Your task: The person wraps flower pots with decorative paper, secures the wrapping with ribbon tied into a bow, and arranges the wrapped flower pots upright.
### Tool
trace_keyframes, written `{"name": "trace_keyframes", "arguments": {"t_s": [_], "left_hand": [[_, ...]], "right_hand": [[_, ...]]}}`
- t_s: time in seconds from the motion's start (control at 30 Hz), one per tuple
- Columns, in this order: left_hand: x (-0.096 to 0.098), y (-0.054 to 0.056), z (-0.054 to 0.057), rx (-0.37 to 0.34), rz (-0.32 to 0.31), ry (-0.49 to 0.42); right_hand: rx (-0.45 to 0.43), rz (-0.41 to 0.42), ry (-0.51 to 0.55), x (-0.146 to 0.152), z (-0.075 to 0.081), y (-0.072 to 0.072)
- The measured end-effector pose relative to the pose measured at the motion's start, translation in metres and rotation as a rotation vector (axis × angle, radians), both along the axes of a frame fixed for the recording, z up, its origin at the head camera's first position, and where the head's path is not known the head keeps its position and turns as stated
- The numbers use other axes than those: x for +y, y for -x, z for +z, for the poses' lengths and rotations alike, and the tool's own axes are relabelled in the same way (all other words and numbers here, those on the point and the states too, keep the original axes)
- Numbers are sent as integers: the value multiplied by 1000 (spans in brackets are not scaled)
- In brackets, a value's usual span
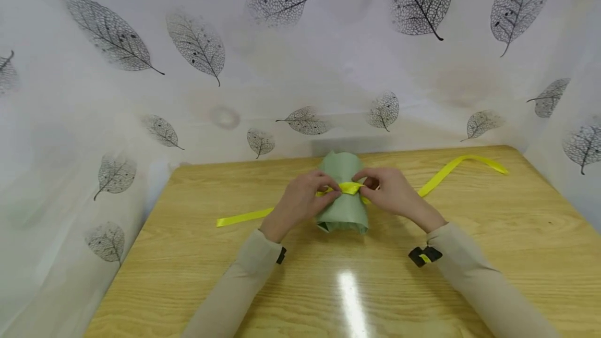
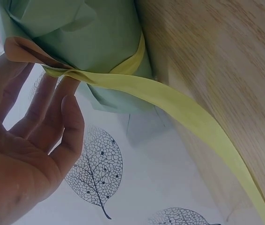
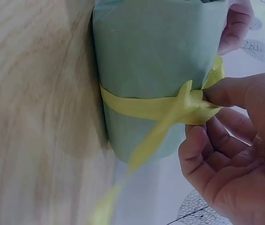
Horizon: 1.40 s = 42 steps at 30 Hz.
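A rounded bundle wrapped in pale green paper [image 1: 343,210] lies on the table, with a yellow ribbon [image 1: 349,188] passed around its middle. On top of the bundle the ribbon is crossed or knotted. My left hand [image 1: 305,200] pinches the ribbon at the left of that crossing, between thumb and fingers. From the other side my right hand [image 1: 389,192] pinches the ribbon too, close to the knot [image 3: 193,105] seen in the right wrist view. One loose tail [image 2: 184,108] trails from the left hand in the left wrist view. What the paper wraps is hidden.
The wood-grain table [image 1: 188,275] extends around the bundle. One ribbon end [image 1: 244,217] lies to the left, and a longer one [image 1: 446,173] curves toward the back right. A white leaf-print sheet [image 1: 328,67] hangs behind the table and along its sides.
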<state>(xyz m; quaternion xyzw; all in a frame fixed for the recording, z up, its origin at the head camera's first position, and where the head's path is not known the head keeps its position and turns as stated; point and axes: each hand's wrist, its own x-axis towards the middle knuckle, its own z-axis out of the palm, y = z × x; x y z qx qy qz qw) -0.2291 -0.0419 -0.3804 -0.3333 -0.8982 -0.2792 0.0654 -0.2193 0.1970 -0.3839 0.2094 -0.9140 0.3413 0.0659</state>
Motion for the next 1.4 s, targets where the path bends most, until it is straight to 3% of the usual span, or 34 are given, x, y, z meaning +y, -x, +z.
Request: {"name": "trace_keyframes", "arguments": {"t_s": [0.47, 0.67, 0.87, 0.97, 1.13, 1.27, 1.33, 1.4], "left_hand": [[-1, -1, 2, -8, -1, 4], [-1, -1, 2, 1, -4, 7], [-1, -1, 1, 19, -3, 10], [-1, -1, 2, 16, -4, 8], [-1, -1, 3, 7, 8, 13], [-1, -3, 2, 4, 13, 24], [-2, -5, 1, 1, 10, 22], [-5, -6, 0, -7, 8, 16]], "right_hand": [[-257, 14, 148, 15, 3, -4], [-178, 25, 118, 10, -1, 0], [-39, 1, 87, 6, -4, 0], [-86, -35, 177, 7, -4, 0], [-213, -84, 467, 11, 2, 2], [-314, -9, 723, 17, 7, 1], [-356, 33, 758, 21, 8, 0], [-393, 55, 721, 25, 10, -1]]}}
